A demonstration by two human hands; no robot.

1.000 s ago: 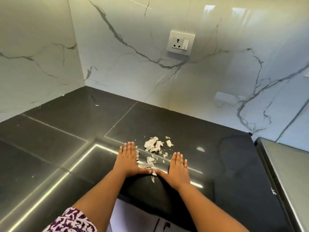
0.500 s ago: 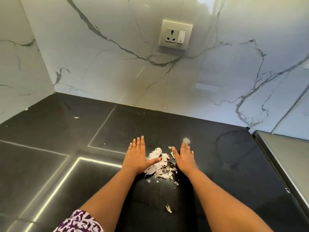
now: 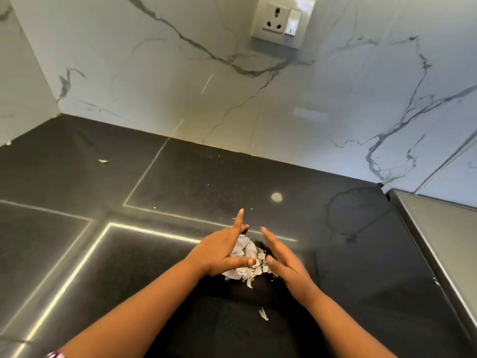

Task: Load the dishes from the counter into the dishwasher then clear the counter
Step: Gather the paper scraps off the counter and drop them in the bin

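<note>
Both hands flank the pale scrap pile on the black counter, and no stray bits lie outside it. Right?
No: the head view shows a near scrap and a far-left scrap outside it. The left hand and right hand do flank the pile on the black counter.

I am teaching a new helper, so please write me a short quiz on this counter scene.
1. True or false: the scraps lie piled between the left hand and the right hand.
2. What is on the wall above the counter? A) socket B) clock C) shelf
3. Fill in: the counter's colour is ___.
Key: 1 true; 2 A; 3 black.
</note>
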